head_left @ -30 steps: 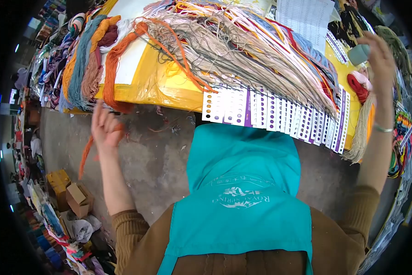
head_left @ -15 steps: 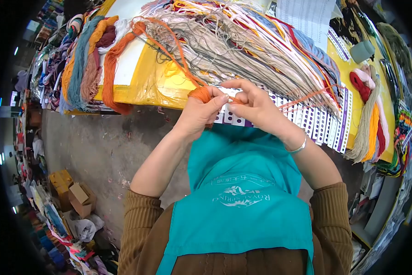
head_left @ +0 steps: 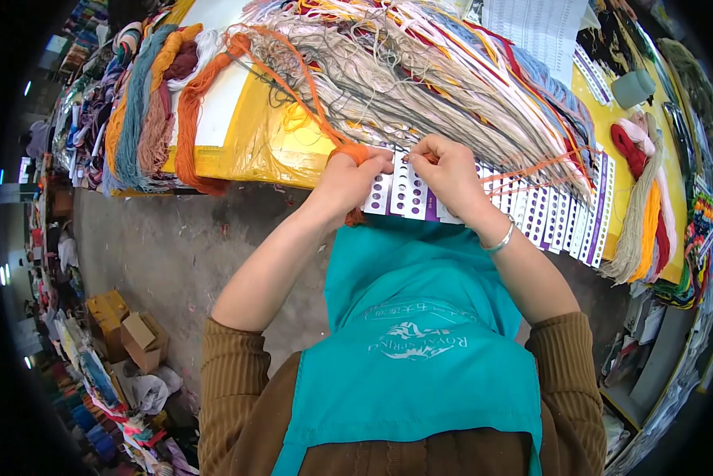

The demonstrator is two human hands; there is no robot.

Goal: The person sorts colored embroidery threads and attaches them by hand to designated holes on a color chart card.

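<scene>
My left hand (head_left: pixel 347 181) is closed round a bundle of orange thread (head_left: pixel 350 152) at the table's front edge. From it the strands run up and left to an orange skein (head_left: pixel 204 99) hanging over the edge. Just to the right, my right hand (head_left: pixel 450 176) pinches with thumb and finger over the punched cards; what lies between the fingertips is too small to make out. White and purple cards with rows of holes (head_left: pixel 408 190) lie below and between the hands. Long beige and grey threads (head_left: pixel 420 87) spread across the table behind them.
Blue, ochre and pink skeins (head_left: pixel 138 111) hang at the left of the yellow table edge (head_left: pixel 273 155). At right are more skeins (head_left: pixel 640 198), a grey-green cup (head_left: pixel 632 89) and a printed sheet (head_left: pixel 535 32). Cardboard boxes (head_left: pixel 142 341) stand on the floor at lower left.
My hands have moved apart slightly, the right one shifting right and the left one a little lower and left. More of the punched cards shows between them.
</scene>
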